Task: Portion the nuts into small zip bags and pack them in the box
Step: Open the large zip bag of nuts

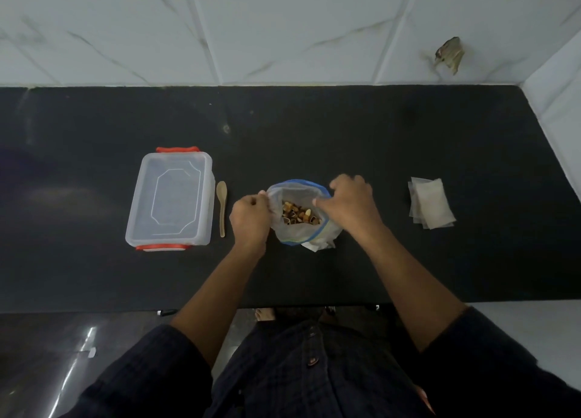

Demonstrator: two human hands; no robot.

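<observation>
Black and matte, the tabletop [408,260] fills the middle of the head view; at its near edge stands one person in a dark checked shirt [298,380], with both bare forearms reaching forward over the surface.

One left hand [250,218] has its fingers curled, pinching the left rim of the large zip bag [314,233]. One right hand [350,202] likewise has curled fingers and pinches the right rim of the same bag. Between the two hands the bag's mouth is held apart and faces upward toward the camera; its blue zip strip rings the opening. One heap of mixed nuts [300,217] lies at the bottom of the bag, which stands on the tabletop at about the centre.

Just left of the left hand lies one pale spoon [221,207], its long axis running near to far, with the bowl at the far end. Beside it, further left, sits one clear plastic box [171,200] with its lid on and two orange clips, one on the near short side and one on the far; its long axis also runs near to far.

Well to the right of the bag lies one small stack of clear small zip bags [430,202], fanned and overlapping; their number cannot be told.

Beyond the tabletop rises a white marbled tile wall [283,24].
</observation>
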